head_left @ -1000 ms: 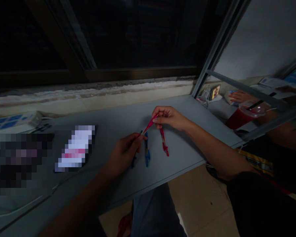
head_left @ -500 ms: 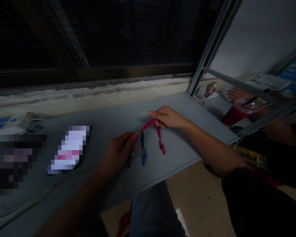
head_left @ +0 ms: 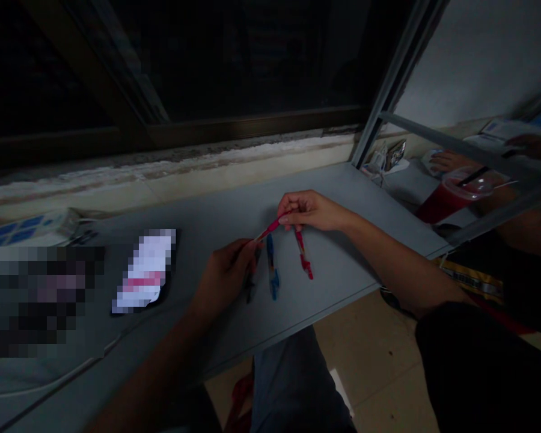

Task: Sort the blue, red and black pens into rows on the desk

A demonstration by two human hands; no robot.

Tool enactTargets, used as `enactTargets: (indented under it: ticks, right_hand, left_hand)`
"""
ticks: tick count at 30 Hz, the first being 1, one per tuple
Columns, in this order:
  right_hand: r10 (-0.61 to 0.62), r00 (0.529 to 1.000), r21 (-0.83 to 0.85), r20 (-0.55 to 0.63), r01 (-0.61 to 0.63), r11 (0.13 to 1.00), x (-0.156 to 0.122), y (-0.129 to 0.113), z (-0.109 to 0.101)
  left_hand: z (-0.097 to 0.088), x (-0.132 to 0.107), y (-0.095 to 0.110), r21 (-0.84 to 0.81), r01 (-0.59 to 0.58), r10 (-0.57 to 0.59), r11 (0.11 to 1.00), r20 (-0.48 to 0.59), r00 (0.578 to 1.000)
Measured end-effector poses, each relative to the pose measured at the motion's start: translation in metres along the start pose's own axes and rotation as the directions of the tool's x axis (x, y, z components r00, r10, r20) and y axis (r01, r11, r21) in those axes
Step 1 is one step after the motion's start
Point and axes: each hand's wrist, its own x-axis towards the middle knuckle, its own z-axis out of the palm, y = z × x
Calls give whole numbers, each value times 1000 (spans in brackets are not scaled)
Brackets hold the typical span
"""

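Observation:
Both my hands hold one red pen [head_left: 271, 228] just above the grey table [head_left: 342, 198]. My right hand [head_left: 309, 210] pinches its upper end. My left hand [head_left: 225, 273] is closed round its lower end. Under them three pens lie side by side on the table: a dark pen [head_left: 250, 288] partly hidden by my left hand, a blue pen [head_left: 272, 273] in the middle, and a second red pen [head_left: 303, 257] on the right.
A blurred phone-like item [head_left: 144, 270] and a blurred patch lie to the left. A box with blue squares [head_left: 22, 231] sits at the far left. Behind a metal frame [head_left: 379, 126], another person's hand [head_left: 448, 161] rests beside a red drink cup [head_left: 448, 201]. A dark window runs behind.
Both hands keep the red pen between them, with only slight shifts in position. The view has shifted a little.

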Motion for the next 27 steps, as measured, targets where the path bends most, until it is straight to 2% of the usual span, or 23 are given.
enactTargets:
  ticks: [2,5,7,9,11,12,14,15,16,19,22,23,24,25,27]
  right_hand:
    - [49,999,-48,-7,-49,998,0,1,1]
    - [95,995,-110,4,-94,989,-1,1,2]
    - [114,993,-107,42,-109,988,-2,0,1]
    - [134,989,-92,63,-128,988,-2,0,1]
    - [143,989,-83,24,-141,987,-1,0,1]
    - [140,990,-78,-17,-141,987,-1,1,1]
    - [120,985,-66,-120,-129,989,1,2,2]
    - [108,981,-63,-161,-119,991,2,3,2]
    - [98,978,-64,-184,-112,992,3,3,2]
    - [85,982,-95,-169,-102,990,3,2,3]
    - [79,987,-122,-137,-96,988,2,2,4]
    - [77,988,-126,-130,-93,988,1,2,5]
    - [75,990,-128,-122,-90,988,1,1,5]
    - [73,991,-129,-114,-88,988,0,1,5]
    - [70,992,-130,-106,-84,988,0,1,5]
  left_hand:
    - [-1,-1,-1,43,-35,34,998,10,999]
    - [0,-3,-5,210,-146,154,967,-22,988]
    - [0,-3,-6,343,-231,257,910,-31,966]
    - [-3,-3,-4,439,-303,336,846,4,942]
    - [-14,-3,-2,497,-336,376,800,22,926]
    - [-23,-2,-1,525,-324,377,787,7,926]
    - [-47,-2,-5,562,-191,360,805,-207,910]
    - [-62,-3,-11,590,-95,348,802,-333,876]
    - [-78,-4,-19,609,12,319,793,-431,844]
    - [-122,-8,-55,567,205,196,798,-566,801]
    - [-152,-8,-92,530,337,69,778,-606,792]
    - [-157,-6,-100,527,362,59,769,-622,781]
    - [-160,-3,-104,534,370,44,760,-611,790]
    - [-160,0,-105,551,351,47,757,-581,812]
    - [-153,7,-96,606,211,178,767,-517,837]
